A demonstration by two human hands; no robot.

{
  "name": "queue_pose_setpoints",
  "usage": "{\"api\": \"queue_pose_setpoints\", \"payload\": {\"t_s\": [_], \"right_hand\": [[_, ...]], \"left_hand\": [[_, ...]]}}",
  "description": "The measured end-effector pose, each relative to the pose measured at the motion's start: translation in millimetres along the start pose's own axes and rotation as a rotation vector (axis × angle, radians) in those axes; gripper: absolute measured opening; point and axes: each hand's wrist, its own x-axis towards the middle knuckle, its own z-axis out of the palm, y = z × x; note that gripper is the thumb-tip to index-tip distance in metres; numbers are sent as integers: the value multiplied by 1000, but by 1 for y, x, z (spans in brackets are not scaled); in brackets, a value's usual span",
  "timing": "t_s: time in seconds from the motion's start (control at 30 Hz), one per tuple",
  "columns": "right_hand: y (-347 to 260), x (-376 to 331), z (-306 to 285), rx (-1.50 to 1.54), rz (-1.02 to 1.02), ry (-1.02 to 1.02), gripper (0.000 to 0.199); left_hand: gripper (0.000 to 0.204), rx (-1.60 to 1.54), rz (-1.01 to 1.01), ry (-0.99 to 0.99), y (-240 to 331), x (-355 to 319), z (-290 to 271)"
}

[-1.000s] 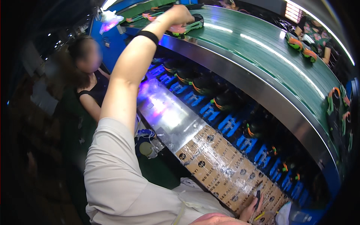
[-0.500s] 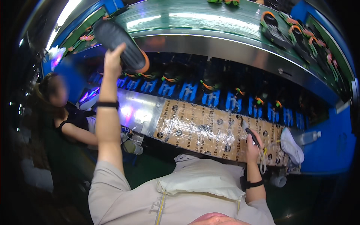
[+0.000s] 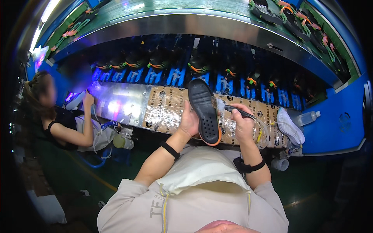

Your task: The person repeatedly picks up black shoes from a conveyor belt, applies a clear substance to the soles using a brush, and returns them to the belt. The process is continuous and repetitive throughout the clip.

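Note:
A black shoe sole [image 3: 203, 109] with an orange rim stands nearly upright in front of me, its perforated end toward my body. My left hand [image 3: 189, 121] grips it along its left edge, fingers partly behind it. In my right hand [image 3: 244, 124] is a dark-handled brush [image 3: 239, 111] with a thin clear tube trailing from its rear. The pale brush head meets the sole's right edge near the middle. Below both hands lies a cardboard-covered bench top [image 3: 165, 110] under shiny film.
Blue holders with black shoe uppers [image 3: 158, 60] line the bench's far side, below a green conveyor [image 3: 175, 9]. A white shoe [image 3: 289, 127] and a clear bottle [image 3: 309, 118] lie at right. A co-worker [image 3: 70, 124] sits at left beside the metal plate [image 3: 124, 103].
My left hand has brought the sole down and right from beside the conveyor to above the bench. My right hand has moved left and up, bringing the brush to the sole.

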Motion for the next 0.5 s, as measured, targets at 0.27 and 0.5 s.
{"api": "queue_pose_setpoints", "payload": {"t_s": [0.27,0.5], "right_hand": [[-13,6,34,-50,20,3,18],[-13,6,46,-91,-102,33,17]], "left_hand": [[97,105,-100,201,-19,-8,27],[94,68,-108,161,-21,-9,19]]}}
